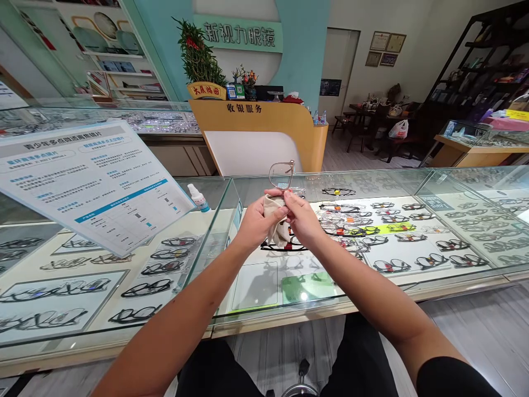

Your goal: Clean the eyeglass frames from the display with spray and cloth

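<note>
Both hands meet in the middle of the head view, above the glass counter. A pair of thin-framed eyeglasses (281,175) is held up, one lens rim rising above the fingers and the rest hidden by hands and cloth. My left hand (257,220) is closed around a beige cleaning cloth (274,212), with its thumb pressed on the folds. My right hand (303,216) pinches the lower part of the eyeglasses beside the cloth. The cloth's loose end hangs below the fingers.
A white spray bottle (199,198) stands on the glass counter (256,317) to the left. Near it lies a large printed sheet (88,182). Rows of eyeglass frames (390,266) show beneath the glass. Beyond stands a yellow cashier desk (318,146).
</note>
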### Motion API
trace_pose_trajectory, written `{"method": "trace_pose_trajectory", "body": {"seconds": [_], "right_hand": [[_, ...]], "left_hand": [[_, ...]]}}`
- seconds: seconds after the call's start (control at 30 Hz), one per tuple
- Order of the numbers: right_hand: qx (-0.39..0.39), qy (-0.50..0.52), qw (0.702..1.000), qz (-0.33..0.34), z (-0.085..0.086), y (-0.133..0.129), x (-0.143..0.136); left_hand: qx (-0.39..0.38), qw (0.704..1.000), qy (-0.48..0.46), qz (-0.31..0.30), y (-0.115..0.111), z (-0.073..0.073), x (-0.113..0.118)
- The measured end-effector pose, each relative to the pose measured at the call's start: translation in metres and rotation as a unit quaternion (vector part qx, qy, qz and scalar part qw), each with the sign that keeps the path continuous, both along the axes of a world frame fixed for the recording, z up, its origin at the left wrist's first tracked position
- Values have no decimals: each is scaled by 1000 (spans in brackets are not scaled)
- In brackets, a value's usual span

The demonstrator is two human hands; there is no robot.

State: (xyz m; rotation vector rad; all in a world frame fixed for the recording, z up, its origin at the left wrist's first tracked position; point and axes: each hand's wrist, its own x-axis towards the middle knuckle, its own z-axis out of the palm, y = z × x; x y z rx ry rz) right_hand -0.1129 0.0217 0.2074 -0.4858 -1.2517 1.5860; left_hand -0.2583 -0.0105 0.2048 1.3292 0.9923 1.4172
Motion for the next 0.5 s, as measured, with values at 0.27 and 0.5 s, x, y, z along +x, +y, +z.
{"method": "trace_pose_trajectory", "body": {"seconds": [0.27,0.5], "right_hand": [[58,-34,998,1,1,-5,-2],[110,-2,991,-82,5,12,14]], "left_hand": [[19,999,-2,45,3,-2,-1],[44,986,0,159,23,-2,-22]]}}
